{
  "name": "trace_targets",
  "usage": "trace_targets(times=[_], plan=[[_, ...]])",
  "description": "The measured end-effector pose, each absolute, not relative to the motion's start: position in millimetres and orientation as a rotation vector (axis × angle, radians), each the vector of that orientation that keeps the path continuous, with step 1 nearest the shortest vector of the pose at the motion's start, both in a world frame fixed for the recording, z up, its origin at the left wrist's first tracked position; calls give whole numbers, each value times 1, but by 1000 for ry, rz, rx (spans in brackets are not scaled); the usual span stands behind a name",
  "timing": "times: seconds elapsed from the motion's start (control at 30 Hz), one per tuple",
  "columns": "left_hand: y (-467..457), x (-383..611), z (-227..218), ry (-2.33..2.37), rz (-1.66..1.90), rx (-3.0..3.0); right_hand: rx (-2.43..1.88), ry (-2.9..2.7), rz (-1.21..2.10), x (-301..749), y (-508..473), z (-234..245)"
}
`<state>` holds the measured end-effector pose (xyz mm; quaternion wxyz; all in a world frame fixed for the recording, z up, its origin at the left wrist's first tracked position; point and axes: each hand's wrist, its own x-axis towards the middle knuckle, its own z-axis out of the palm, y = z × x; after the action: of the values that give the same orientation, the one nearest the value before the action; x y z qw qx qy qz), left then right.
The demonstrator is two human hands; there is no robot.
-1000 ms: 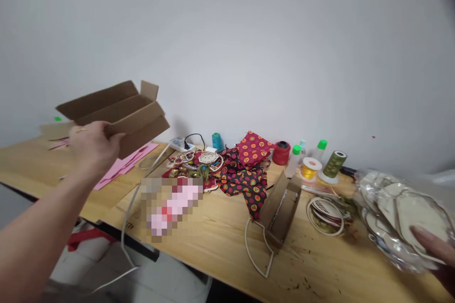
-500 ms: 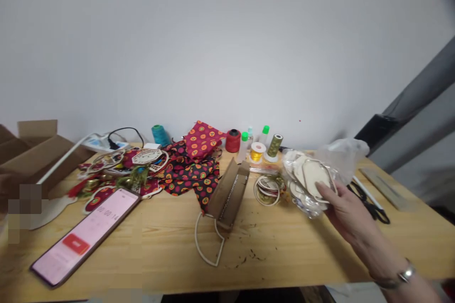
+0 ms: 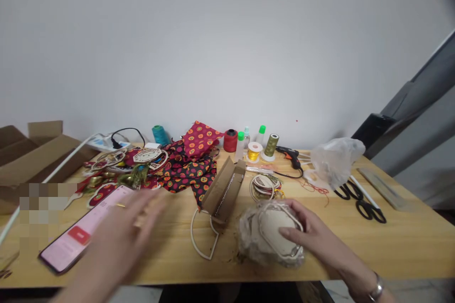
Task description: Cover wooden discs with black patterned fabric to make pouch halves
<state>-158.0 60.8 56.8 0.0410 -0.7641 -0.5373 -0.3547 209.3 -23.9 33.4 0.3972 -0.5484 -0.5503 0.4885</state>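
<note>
My right hand [image 3: 309, 234] grips a clear plastic bag [image 3: 249, 232] of cream, flat shaped pieces low over the table's front. The thumb lies across the uppermost cream piece [image 3: 277, 227], which has a scalloped frame-like edge. My left hand [image 3: 131, 227] is blurred by motion above the phone [image 3: 64, 251], its fingers stretched out to the right with nothing seen in them. Between the hands lie a narrow open cardboard box [image 3: 223, 194] and a fan-shaped cream outline piece [image 3: 194, 236]. Just behind the bag rests a small stack of round ornaments [image 3: 263, 184].
Patterned fabric [image 3: 185, 170] and tasselled ornaments [image 3: 131, 175] cover the back left, beside a large carton [image 3: 42, 156]. Thread spools [image 3: 230, 141], small bottles and a glue gun [image 3: 291, 156] line the wall. Black-handled scissors [image 3: 369, 210] and a white plastic bag [image 3: 334, 161] sit right.
My right hand has carried the bag of cream pieces leftward and nearer, uncovering the glue gun and red thread. My left hand has come in from the left edge, over the phone.
</note>
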Motion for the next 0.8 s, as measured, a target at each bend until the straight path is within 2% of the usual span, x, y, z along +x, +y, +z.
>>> trace_targets(times=[0.17, 0.3, 0.47, 0.7, 0.8], plan=[[42, -77, 14, -1877, -1132, -2568, -1634, -1627, 874, 210, -23, 19], [43, -47, 13, -2135, -1054, -2565, -1716, -1649, 623, 217, -22, 4], [41, -25, 12, -2127, -1179, -2640, -1755, -1674, 292, 213, -20, -7], [41, -35, 8, -2119, -1195, -2698, -1827, -1721, 227, 214, -20, -11], [54, -56, 4, -2050, -1200, -2536, -1798, -1676, 79, 223, -21, -16]])
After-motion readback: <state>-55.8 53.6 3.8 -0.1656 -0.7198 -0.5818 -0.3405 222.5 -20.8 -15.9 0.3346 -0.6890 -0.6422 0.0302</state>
